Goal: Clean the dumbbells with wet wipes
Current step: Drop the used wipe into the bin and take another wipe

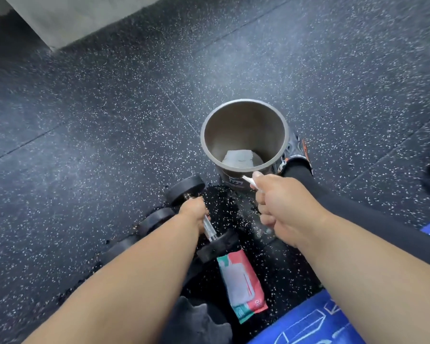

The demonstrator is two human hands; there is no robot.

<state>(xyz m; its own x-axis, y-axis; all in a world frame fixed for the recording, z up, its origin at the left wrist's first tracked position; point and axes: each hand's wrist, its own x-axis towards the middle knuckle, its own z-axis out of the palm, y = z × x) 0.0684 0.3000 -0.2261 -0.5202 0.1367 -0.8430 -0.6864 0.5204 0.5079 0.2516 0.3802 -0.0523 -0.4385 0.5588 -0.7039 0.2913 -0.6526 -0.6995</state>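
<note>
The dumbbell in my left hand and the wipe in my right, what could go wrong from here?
1. The left hand grips the dumbbell off-centre on its chrome handle, so it may tip or slip, with the wipes pack lying just below.
2. The right hand holds the used wipe at the metal bin's near rim; dropped now, it could miss and land on the floor.
</note>
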